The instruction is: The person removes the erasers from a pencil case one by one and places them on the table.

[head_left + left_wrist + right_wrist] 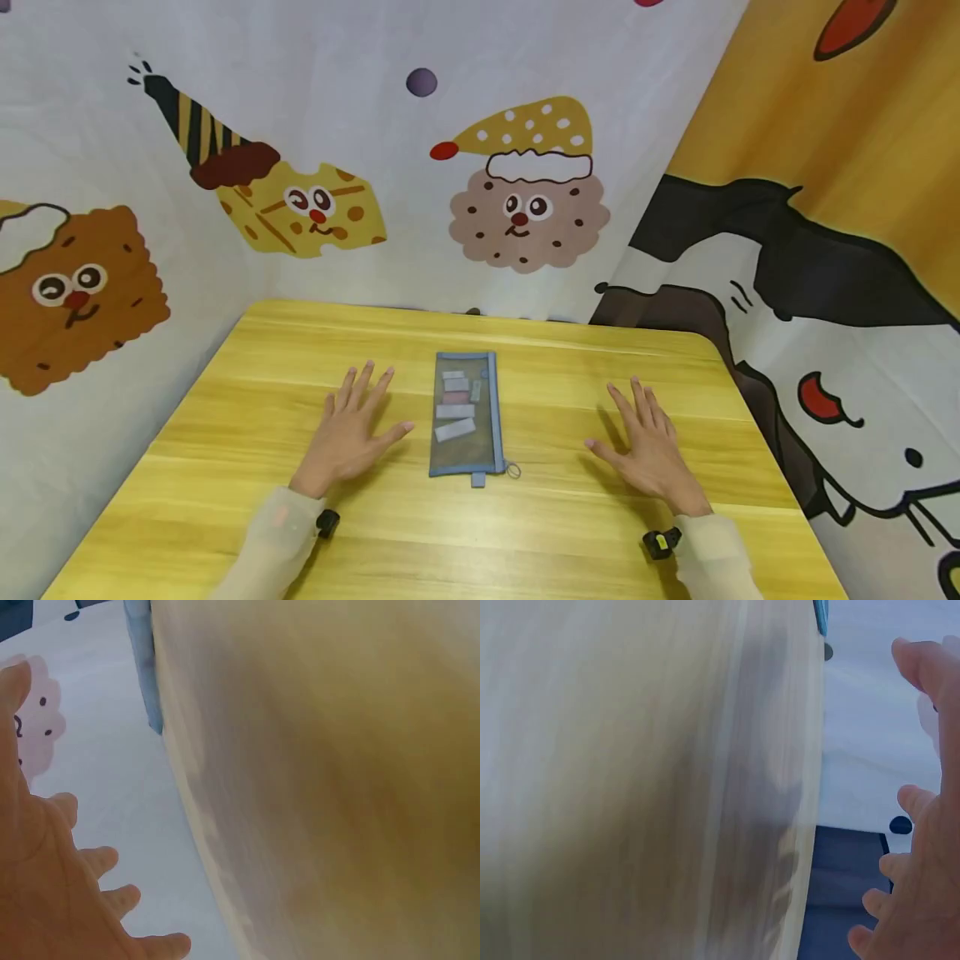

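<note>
Sleeves point(273, 537): pale, nearest.
Left hand point(347, 442): fingers spread, holding nothing.
Right hand point(648, 450): likewise spread, empty.
Mesh pouch point(461, 456): between them on the table point(562, 533), untouched.
Small pieces point(455, 411): inside; handling seems not yet begun, all left.

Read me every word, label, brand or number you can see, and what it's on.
None can be read.
Pale pieces inside the mesh pouch: any marking is too small to read.
Black wrist device on the right: a small yellow patch, no legible text.
Backdrop: cartoon pictures, no lettering visible.
</note>
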Motion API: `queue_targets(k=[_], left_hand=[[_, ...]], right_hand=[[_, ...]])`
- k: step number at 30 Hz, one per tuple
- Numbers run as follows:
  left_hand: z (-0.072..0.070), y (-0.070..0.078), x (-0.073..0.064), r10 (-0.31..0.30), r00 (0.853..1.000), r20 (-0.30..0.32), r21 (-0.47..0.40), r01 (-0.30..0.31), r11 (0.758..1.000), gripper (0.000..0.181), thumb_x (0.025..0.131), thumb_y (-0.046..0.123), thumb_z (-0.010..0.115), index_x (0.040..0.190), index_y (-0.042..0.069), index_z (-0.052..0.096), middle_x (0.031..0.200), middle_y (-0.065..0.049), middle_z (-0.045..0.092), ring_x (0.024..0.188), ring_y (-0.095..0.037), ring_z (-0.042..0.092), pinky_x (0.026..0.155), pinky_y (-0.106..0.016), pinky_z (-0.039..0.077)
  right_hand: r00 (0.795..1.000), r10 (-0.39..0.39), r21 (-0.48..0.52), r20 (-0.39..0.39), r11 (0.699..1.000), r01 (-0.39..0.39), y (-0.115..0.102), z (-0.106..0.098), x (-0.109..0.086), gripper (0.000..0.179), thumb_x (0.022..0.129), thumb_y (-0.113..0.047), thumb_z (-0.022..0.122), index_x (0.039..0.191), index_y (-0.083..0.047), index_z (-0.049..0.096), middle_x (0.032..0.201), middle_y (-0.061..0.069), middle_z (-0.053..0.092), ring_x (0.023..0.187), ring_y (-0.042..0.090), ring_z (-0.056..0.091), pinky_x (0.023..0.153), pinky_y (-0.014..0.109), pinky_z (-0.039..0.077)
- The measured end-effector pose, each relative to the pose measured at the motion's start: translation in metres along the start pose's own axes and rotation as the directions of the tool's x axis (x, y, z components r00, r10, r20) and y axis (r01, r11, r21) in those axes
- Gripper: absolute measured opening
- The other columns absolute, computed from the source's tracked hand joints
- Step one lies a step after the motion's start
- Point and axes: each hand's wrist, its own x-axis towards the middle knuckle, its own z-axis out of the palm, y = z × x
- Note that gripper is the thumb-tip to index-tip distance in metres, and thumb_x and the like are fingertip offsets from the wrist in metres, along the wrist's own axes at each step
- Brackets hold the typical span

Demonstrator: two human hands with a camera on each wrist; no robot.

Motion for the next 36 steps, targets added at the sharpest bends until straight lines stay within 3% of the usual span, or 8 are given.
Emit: queue_targets(k=[4, 13, 25, 31, 36], left_hand=[[0.002, 0.01, 0.004, 0.032, 0.999, 0.007, -0.028, -0.032, 0.999, 0.088, 0.096, 0.069, 0.053, 0.166, 0.036, 0.01, 0.174, -0.006, 0.004, 0.16, -0.041, 0.004, 0.118, -0.077, 0.015], [0.01, 0.028, 0.005, 0.115, 0.993, 0.013, -0.117, -0.113, 0.987, 0.089, 0.096, 0.065, 0.057, 0.166, 0.023, 0.021, 0.173, -0.01, 0.013, 0.16, -0.04, 0.01, 0.123, -0.069, 0.018], [0.019, 0.047, 0.008, 0.158, 0.985, 0.072, -0.222, -0.138, 0.965, 0.091, 0.094, 0.069, 0.059, 0.165, 0.024, 0.024, 0.173, -0.004, 0.017, 0.16, -0.035, 0.015, 0.122, -0.066, 0.026], [0.024, 0.056, 0.01, 0.194, 0.976, 0.099, -0.233, -0.167, 0.958, 0.093, 0.093, 0.067, 0.061, 0.164, 0.017, 0.027, 0.171, -0.011, 0.023, 0.159, -0.037, 0.016, 0.121, -0.065, 0.027], [0.029, 0.064, 0.013, 0.234, 0.967, 0.104, -0.25, -0.203, 0.947, 0.089, 0.092, 0.064, 0.065, 0.163, 0.022, 0.031, 0.168, -0.011, 0.03, 0.157, -0.036, 0.023, 0.119, -0.064, 0.034]], right_hand=[[1.0, -0.02, 0.034, 0.017, 0.999, 0.02, -0.007, 0.004, 0.002, 0.098, 0.091, -0.062, 0.068, 0.166, -0.029, 0.014, 0.174, 0.007, -0.008, 0.158, 0.047, 0.003, 0.112, 0.081, 0.016], [0.994, -0.097, 0.131, 0.04, 0.987, 0.091, -0.022, 0.017, 0.004, 0.097, 0.089, -0.059, 0.073, 0.165, -0.03, 0.02, 0.175, 0.005, 0.0, 0.158, 0.046, 0.009, 0.11, 0.082, 0.02], [0.983, -0.164, 0.187, 0.082, 0.971, 0.146, -0.043, 0.021, 0.008, 0.098, 0.088, -0.061, 0.072, 0.165, -0.029, 0.022, 0.173, 0.009, 0.013, 0.157, 0.041, 0.018, 0.113, 0.078, 0.026], [0.975, -0.177, 0.212, 0.131, 0.966, 0.147, -0.05, 0.024, 0.008, 0.097, 0.087, -0.068, 0.069, 0.164, -0.031, 0.023, 0.172, 0.008, 0.019, 0.156, 0.039, 0.021, 0.113, 0.074, 0.031], [0.969, -0.191, 0.239, 0.154, 0.959, 0.151, -0.055, 0.025, 0.009, 0.096, 0.087, -0.069, 0.069, 0.164, -0.035, 0.023, 0.172, 0.006, 0.021, 0.156, 0.037, 0.024, 0.113, 0.07, 0.036]])
